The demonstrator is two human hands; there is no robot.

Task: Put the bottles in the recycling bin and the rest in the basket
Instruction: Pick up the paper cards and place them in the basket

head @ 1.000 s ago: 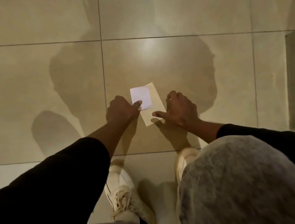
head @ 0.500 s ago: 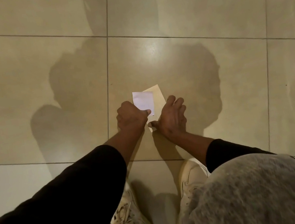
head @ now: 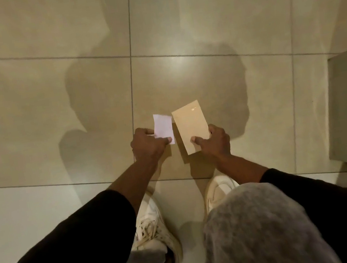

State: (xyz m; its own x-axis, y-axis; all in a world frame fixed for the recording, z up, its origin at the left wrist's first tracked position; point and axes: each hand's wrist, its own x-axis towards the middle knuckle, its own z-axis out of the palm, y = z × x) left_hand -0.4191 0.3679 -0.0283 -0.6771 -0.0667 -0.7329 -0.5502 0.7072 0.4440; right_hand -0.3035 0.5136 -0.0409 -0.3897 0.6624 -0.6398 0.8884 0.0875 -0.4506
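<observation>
My left hand (head: 147, 146) is closed in a pinch. Its thumb and curled fingers (head: 145, 134) clamp the near edge of a small white rectangular paper slip (head: 163, 126), which projects beyond the fingertips.

My right hand (head: 215, 141) grips a larger tan rectangular paper envelope (head: 190, 126) at its near right corner, with the thumb pressed on its face and the other fingers curled round its edge.

The two items sit just beside each other between my hands, separated by a narrow gap. Both appear lifted off the glossy beige tiled floor (head: 49, 106).

Status, as a judgement: neither item is a bottle, so both belong in the basket. Pickup looks complete; carrying and deposit are still to do.

No bottle, recycling bin or basket is in view, so I cannot tell what else is finished. A pale grey box-like unit (head: 342, 103) stands well to the right of my right fingers.
</observation>
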